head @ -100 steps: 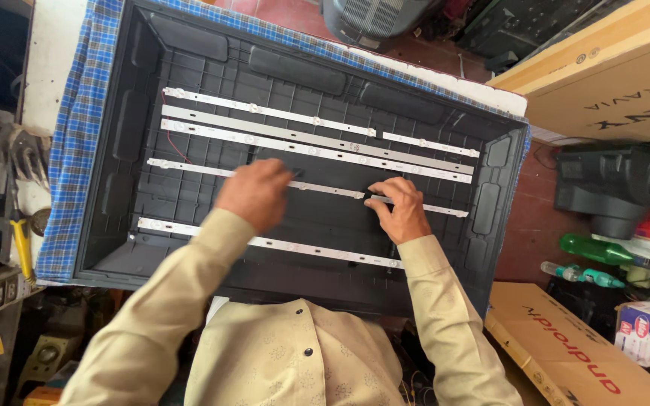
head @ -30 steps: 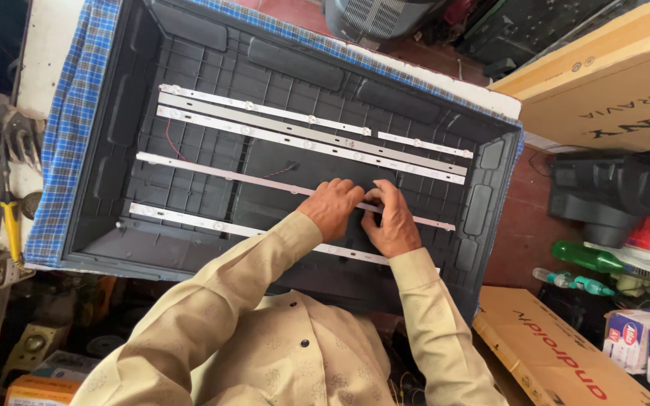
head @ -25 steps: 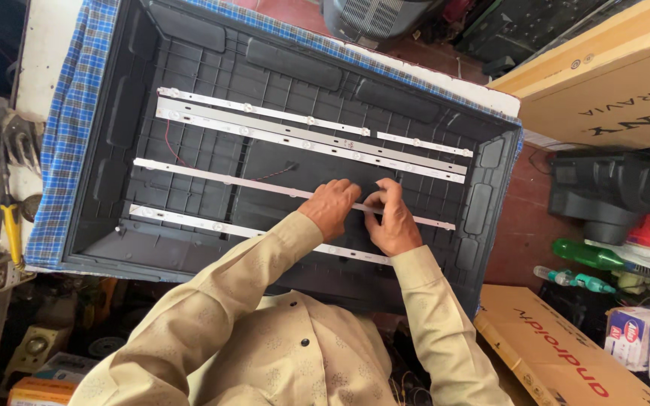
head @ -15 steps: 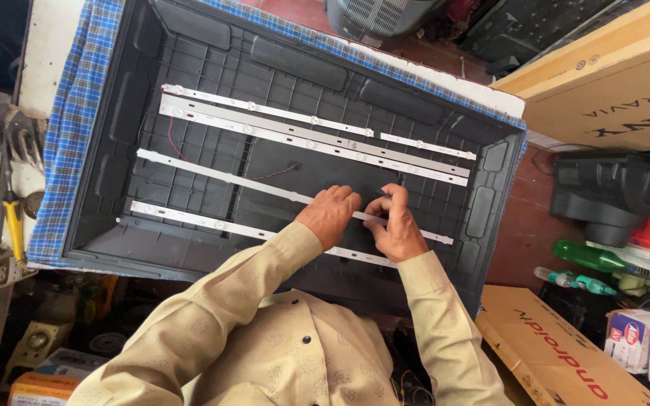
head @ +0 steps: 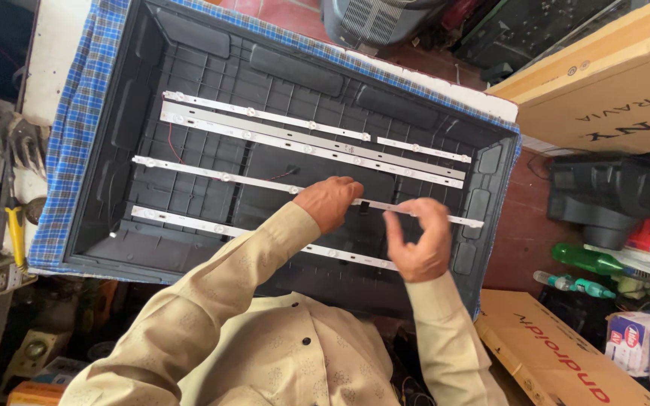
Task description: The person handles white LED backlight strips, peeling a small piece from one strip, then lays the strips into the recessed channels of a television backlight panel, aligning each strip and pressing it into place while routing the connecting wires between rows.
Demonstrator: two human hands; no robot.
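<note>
The left hand (head: 330, 201) lies knuckles-up, fingers curled on a white light strip (head: 220, 177) crossing the middle of the black tray (head: 189, 34). The right hand (head: 417, 239), just right of it, pinches that strip between thumb and fingertips. A tan cardboard box (head: 603, 83) sits far right; another brown box (head: 551, 353) lies near right, beside white-and-blue packs (head: 645, 342).
</note>
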